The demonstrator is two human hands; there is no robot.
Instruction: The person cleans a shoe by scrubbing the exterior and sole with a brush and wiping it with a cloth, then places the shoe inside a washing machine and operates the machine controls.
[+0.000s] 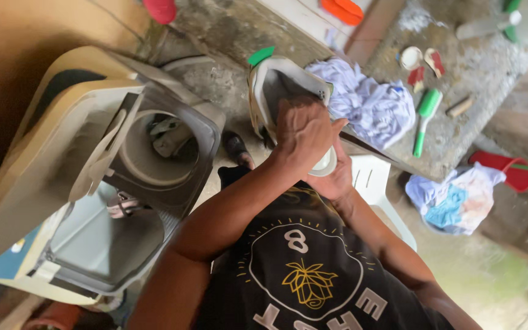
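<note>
Both our hands grip the white sneaker (282,85) beside the twin-tub washer (154,153), our left hand (304,131) clasped over its heel, our right hand (334,180) cupping the sole; we judge it light, stiff-soled, possibly slippery, best held at heel and sole

A green-handled brush (424,119) lies near crumpled, perhaps damp, pale cloth (371,104) on concrete.

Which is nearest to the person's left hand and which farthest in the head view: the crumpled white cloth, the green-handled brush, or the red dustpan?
From the left hand, gripping the white shoe:
1. Crumpled white cloth, just right of the hand on the concrete slab.
2. Green-handled brush, farther right on the slab.
3. Red dustpan, farthest, low at the right edge.
</note>
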